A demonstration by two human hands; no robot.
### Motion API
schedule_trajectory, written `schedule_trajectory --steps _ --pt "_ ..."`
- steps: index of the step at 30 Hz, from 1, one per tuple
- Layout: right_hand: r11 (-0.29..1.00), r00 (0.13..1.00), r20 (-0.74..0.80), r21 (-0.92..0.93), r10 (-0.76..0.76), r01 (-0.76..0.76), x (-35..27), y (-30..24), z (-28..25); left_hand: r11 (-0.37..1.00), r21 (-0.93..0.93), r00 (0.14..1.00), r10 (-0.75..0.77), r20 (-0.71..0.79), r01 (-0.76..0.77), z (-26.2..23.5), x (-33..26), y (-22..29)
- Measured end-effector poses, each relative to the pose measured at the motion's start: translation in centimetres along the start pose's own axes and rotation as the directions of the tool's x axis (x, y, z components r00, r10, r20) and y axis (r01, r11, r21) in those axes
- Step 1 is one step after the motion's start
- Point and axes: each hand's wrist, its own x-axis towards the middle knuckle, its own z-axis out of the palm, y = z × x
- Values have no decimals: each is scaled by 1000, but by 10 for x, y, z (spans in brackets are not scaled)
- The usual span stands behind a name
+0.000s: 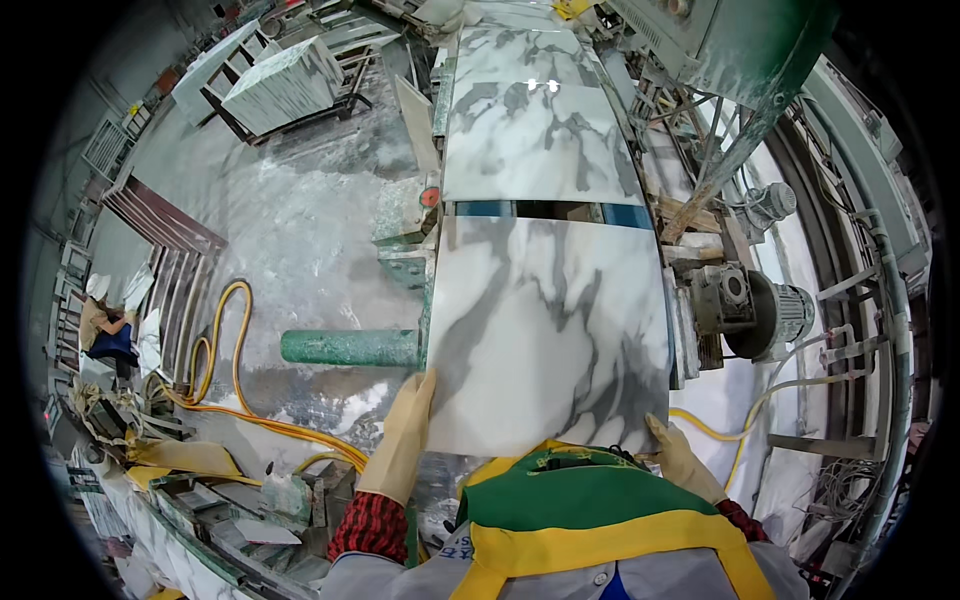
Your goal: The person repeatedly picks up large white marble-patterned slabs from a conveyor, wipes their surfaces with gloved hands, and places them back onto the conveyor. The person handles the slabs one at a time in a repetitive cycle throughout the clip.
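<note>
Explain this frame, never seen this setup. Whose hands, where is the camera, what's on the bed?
The one picture comes from a fisheye camera worn on a person's head, looking down, so straight edges bend near the rim. The gloved left hand grips the near left corner of a white, grey-veined marble slab; the gloved right hand rests on its near right corner. The slab lies flat on a machine bed, with a second marble slab further along, a gap between them. An electric motor sits to the right, a green roller to the left, and yellow hoses lie on the wet floor.
</note>
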Motion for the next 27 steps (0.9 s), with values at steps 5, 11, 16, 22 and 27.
schedule_trajectory --steps 5,11,16,22,27 --pt "717 901 -118 651 418 -248 38 -42 14 994 -109 997 22 -72 -30 10 -5 -25" --pt "734 884 -157 630 440 -253 51 -56 1 995 89 979 -24 -200 42 31 -33 35" --pt "749 872 -161 597 462 -286 66 -46 -16 995 -101 982 -39 -184 20 39 -21 31" --pt "918 938 -205 344 280 -199 72 -17 -26 989 -120 983 -107 -150 89 36 -4 29" --pt "678 839 -178 683 514 -270 76 -75 -14 978 -206 986 -46 -160 12 39 11 6"
